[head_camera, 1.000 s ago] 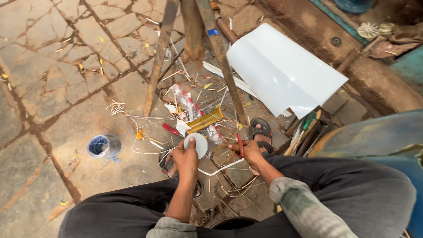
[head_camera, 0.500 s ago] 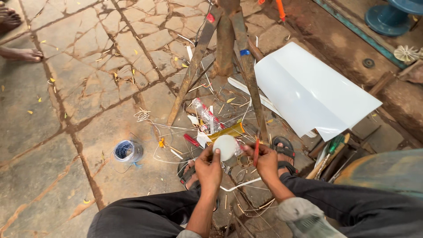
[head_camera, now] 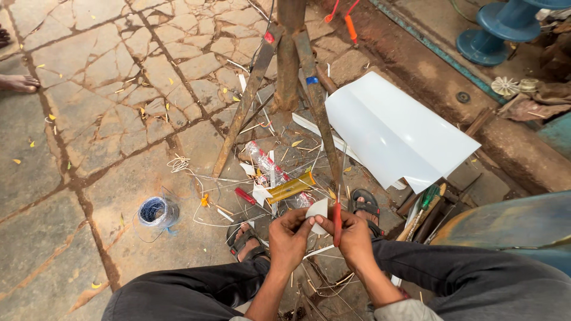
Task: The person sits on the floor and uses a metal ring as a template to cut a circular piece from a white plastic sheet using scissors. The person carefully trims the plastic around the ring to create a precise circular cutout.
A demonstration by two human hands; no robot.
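My left hand (head_camera: 289, 238) pinches a small white sheet piece (head_camera: 318, 209) in front of my knees. My right hand (head_camera: 355, 238) touches the same piece and grips a thin red-handled tool (head_camera: 337, 217) that points upward; its tip is hard to make out. Both hands sit close together above my sandalled feet (head_camera: 364, 205). Just beyond them on the stone floor lie a yellow-handled tool (head_camera: 291, 187), a small red tool (head_camera: 244, 195), a crushed plastic bottle (head_camera: 266, 163) and loose wire.
A large curved white sheet (head_camera: 392, 134) lies to the right. Rusty metal stand legs (head_camera: 245, 107) rise ahead. A blue wire spool (head_camera: 156, 212) sits left; a green-handled screwdriver (head_camera: 429, 196) right. Another person's bare foot (head_camera: 18, 83) is at far left.
The view has swung so the floor clutter sits further left and down. The white piece has turned in my fingers from a round face to an edge-on, folded shape. Hands stay together.
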